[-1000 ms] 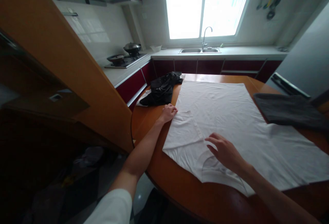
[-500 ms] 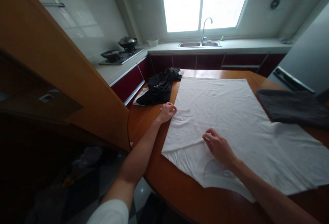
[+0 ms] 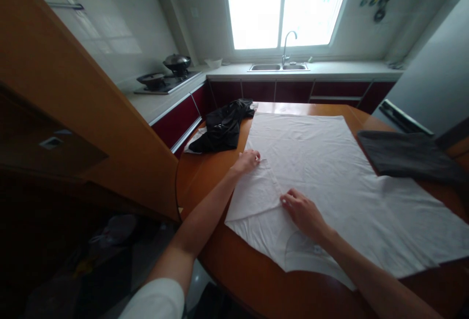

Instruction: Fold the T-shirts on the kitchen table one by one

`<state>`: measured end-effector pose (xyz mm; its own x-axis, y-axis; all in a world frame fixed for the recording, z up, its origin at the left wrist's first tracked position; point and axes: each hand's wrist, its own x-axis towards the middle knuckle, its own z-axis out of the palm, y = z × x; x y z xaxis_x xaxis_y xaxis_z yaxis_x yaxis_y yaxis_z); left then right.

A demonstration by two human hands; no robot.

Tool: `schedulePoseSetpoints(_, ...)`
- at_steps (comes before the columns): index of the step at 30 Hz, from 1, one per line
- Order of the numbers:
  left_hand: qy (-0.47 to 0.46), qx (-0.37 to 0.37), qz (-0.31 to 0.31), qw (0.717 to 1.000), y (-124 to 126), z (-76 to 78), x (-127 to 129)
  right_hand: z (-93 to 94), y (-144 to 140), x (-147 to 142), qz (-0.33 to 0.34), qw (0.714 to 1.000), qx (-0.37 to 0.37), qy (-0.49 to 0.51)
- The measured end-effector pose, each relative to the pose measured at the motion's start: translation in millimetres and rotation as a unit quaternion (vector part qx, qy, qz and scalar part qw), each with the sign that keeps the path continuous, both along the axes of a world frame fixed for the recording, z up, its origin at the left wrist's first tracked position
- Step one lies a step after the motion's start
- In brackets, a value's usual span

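A white T-shirt lies spread on the wooden table, its neckline towards me. Its left sleeve is folded inward over the body, while the other sleeve stretches out to the right. My left hand pinches the upper edge of the folded sleeve near the shirt's left side. Lower down and to the right, my right hand has its fingertips closed on the sleeve's inner corner. A small label shows inside the collar, partly beside my right wrist.
Crumpled black clothing lies at the table's far left. A folded dark grey cloth rests at the right. Behind the wooden table are a counter with a sink, a stove with pans and a fridge.
My left hand has shifted slightly right along the sleeve's upper edge. My right hand has closed on the sleeve's corner. The whole view has turned a little.
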<state>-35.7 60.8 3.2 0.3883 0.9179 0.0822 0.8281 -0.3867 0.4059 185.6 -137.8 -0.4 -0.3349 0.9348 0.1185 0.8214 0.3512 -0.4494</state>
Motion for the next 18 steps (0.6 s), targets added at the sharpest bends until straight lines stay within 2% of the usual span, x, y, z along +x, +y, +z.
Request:
schedulePoseSetpoints(4, -0.018, 0.025, -0.007, 0.999, 3, -13.3, 4, 0.0, 1, 1, 0.003, 1.0, -0.004, -0.002)
schedulePoseSetpoints(10, -0.12, 0.068, -0.042, 0.99, -1, -27.9, 0, 0.9, 1, 0, -0.008, 1.0, 0.027, 0.005)
schedulePoseSetpoints(14, -0.134, 0.075, -0.042, 0.987, -4, -26.6, 2, 5.1, -4, -1, -0.037, 0.993, 0.073, 0.082)
schedulePoseSetpoints(18, -0.091, 0.07, -0.038, 0.993, -8, -25.5, 4, 6.0, -4, -1, 0.021, 0.98, 0.058, 0.187)
